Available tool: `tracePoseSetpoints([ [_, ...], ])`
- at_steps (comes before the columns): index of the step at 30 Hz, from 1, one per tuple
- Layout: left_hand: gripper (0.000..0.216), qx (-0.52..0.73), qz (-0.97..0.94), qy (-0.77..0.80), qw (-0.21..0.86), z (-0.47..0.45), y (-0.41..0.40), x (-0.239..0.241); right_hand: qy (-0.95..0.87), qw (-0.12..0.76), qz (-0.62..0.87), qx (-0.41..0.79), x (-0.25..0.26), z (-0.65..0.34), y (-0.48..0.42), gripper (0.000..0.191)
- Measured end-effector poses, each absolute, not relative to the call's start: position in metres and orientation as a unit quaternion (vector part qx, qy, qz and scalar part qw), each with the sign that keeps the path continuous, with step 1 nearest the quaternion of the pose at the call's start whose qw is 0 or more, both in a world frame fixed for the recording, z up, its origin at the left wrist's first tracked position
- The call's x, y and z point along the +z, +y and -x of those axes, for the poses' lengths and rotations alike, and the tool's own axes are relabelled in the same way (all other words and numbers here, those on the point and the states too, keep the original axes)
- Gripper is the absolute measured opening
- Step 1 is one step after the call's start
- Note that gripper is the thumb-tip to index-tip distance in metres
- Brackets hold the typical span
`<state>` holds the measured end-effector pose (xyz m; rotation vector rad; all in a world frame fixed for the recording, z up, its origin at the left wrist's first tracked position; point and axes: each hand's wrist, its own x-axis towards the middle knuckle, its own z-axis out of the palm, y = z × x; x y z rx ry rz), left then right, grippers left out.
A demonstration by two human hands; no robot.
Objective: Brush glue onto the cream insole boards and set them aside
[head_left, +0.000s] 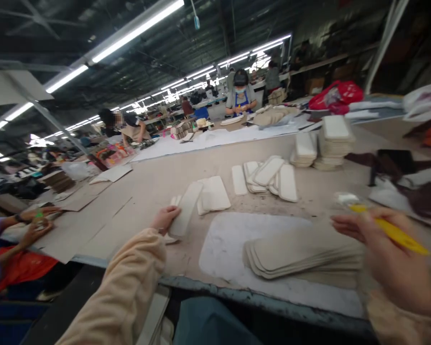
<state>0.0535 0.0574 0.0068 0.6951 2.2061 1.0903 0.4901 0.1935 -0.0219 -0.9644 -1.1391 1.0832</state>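
My left hand (165, 218) pinches a pale, rounded-corner panel (187, 209) by its lower left edge, tilted above the table. Just right of it lies a small group of similar white panels (217, 193). In my right hand (388, 254) is a yellow-handled brush (398, 235), its whitish tip blurred and pointing up to the left. Below and left of that hand, a fanned stack of larger grey-beige panels (290, 247) rests on a white sheet (222, 244).
Behind lie loose white panels (269, 171) and tall panel stacks (336, 136). Dark cloth scraps (425, 191) and a red plastic bag (337, 96) are at the right. A co-worker's hands (39, 227) are at the far left; other people work behind. The table edge (237, 292) is close.
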Motion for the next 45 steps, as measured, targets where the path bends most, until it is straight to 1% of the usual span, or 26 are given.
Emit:
tracePoseSetpoints([
  [2,0.036,0.348,-0.251,0.866,0.257,-0.022,0.059,0.000,-0.515,0.587,0.427,0.456,-0.024,-0.489,0.195,0.031],
  [4,0.033,0.285,-0.249,0.898,0.225,0.001,0.059,-0.008,-0.540,0.574,0.418,0.452,-0.030,-0.490,0.198,0.029],
  [6,0.027,0.226,-0.251,0.923,0.186,0.015,0.057,-0.013,-0.542,0.566,0.392,0.481,-0.034,-0.490,0.200,0.026],
  [8,0.025,0.182,-0.256,0.939,0.141,0.019,0.055,-0.014,-0.515,0.560,0.367,0.535,-0.035,-0.491,0.202,0.024],
  [11,0.034,0.152,-0.280,0.945,0.077,0.005,0.058,-0.013,-0.451,0.532,0.325,0.639,-0.028,-0.495,0.205,0.023],
  [14,0.051,0.143,-0.381,0.912,0.042,-0.039,0.065,-0.012,-0.416,0.511,0.296,0.691,-0.018,-0.500,0.208,0.031],
  [17,0.061,0.157,-0.499,0.848,0.083,-0.112,0.066,-0.016,-0.409,0.512,0.302,0.692,-0.015,-0.503,0.211,0.038],
  [19,0.067,0.189,-0.579,0.781,0.135,-0.166,0.063,-0.020,-0.420,0.505,0.320,0.683,-0.017,-0.501,0.211,0.036],
  [23,0.083,0.192,-0.599,0.754,0.191,-0.248,0.062,-0.033,-0.474,0.499,0.366,0.627,-0.026,-0.495,0.204,0.029],
  [25,0.090,0.198,-0.596,0.751,0.204,-0.266,0.064,-0.043,-0.527,0.469,0.386,0.594,-0.029,-0.494,0.198,0.032],
  [27,0.092,0.205,-0.593,0.749,0.214,-0.272,0.066,-0.052,-0.581,0.422,0.395,0.573,-0.031,-0.492,0.191,0.039],
  [30,0.091,0.220,-0.592,0.746,0.212,-0.270,0.067,-0.062,-0.622,0.374,0.404,0.557,-0.031,-0.483,0.182,0.048],
  [34,0.084,0.237,-0.601,0.740,0.189,-0.266,0.070,-0.070,-0.640,0.344,0.408,0.553,-0.030,-0.462,0.172,0.054],
  [39,0.075,0.247,-0.622,0.726,0.160,-0.266,0.071,-0.074,-0.643,0.324,0.401,0.567,-0.036,-0.443,0.165,0.051],
  [45,0.064,0.232,-0.631,0.727,0.140,-0.270,0.068,-0.068,-0.700,0.312,0.415,0.490,-0.045,-0.437,0.167,0.040],
])
